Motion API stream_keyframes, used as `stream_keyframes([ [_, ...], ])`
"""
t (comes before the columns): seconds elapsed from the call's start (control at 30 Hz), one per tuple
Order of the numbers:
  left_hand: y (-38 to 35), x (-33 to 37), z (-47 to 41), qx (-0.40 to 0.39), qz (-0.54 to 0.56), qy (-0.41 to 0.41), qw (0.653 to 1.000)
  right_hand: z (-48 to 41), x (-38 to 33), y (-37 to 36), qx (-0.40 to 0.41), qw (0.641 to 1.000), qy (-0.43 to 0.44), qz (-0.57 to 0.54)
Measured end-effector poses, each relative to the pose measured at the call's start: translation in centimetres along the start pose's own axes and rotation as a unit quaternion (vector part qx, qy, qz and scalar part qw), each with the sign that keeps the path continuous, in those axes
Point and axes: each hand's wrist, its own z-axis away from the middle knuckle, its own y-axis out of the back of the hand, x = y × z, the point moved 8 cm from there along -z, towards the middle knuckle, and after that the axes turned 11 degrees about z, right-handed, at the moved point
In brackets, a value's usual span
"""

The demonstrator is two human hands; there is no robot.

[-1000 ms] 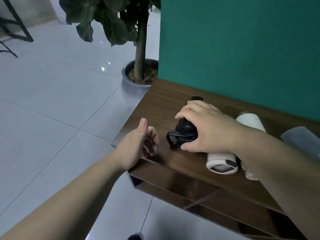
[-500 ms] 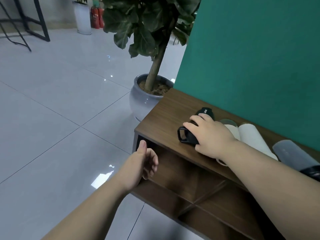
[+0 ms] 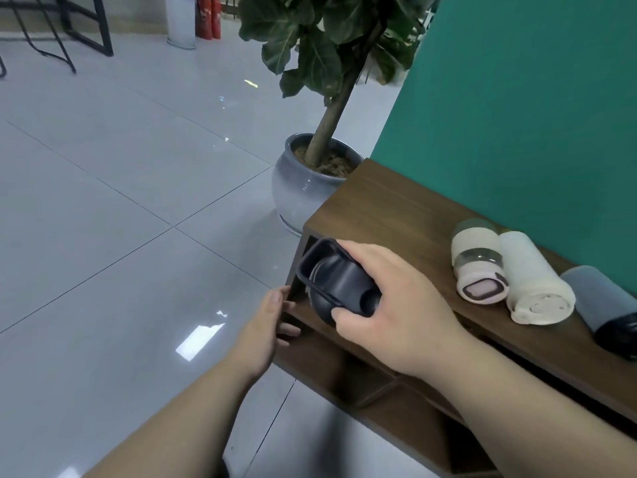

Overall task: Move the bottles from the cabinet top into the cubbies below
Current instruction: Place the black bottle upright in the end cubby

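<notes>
My right hand [image 3: 396,305] grips a black bottle [image 3: 336,282] with a loop handle, held off the cabinet top, in front of the leftmost cubby [image 3: 303,294] of the brown wooden cabinet [image 3: 389,215]. My left hand [image 3: 272,319] rests on the cabinet's front left edge, fingers curled around the side panel. On the cabinet top lie a cream-and-pink bottle [image 3: 477,267], a cream white bottle [image 3: 534,281] and a grey bottle with a black cap [image 3: 603,305], side by side on their sides.
A potted plant in a grey ceramic pot [image 3: 303,191] stands on the tiled floor just left of the cabinet. A green wall [image 3: 534,98] backs the cabinet. More cubbies [image 3: 396,391] with slanted dividers show below the top. Black metal furniture legs [image 3: 69,36] stand far left.
My right hand lifted the black bottle off the cabinet top and brought it down in front of the left cubby. My left hand moved onto the cabinet's left edge. The view shifted left.
</notes>
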Motion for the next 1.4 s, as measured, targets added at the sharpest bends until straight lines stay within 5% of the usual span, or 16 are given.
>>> stream_keyframes([
  [0.3, -3.7, -4.5, -1.5, -0.157, -0.151, 0.004, 0.976, 0.4, 7.3, -8.5, -0.017, 0.967, -0.193, -0.165],
  [0.6, -3.7, -7.1, -8.8, -0.008, -0.23, -0.082, 0.97, -2.3, 12.4, -15.3, 0.003, 0.927, -0.259, -0.27],
  [0.77, -4.2, -8.1, -11.7, -0.045, -0.244, -0.099, 0.964, -3.5, 15.0, -20.1, -0.083, 0.908, -0.252, -0.324],
  [1.03, -3.7, -12.0, -15.5, -0.078, -0.297, -0.047, 0.951, -4.8, 20.2, -27.5, -0.032, 0.86, -0.298, -0.413],
  [1.4, -3.3, -13.4, -17.7, -0.015, -0.326, -0.036, 0.944, -6.4, 22.4, -29.8, -0.017, 0.842, -0.308, -0.442],
])
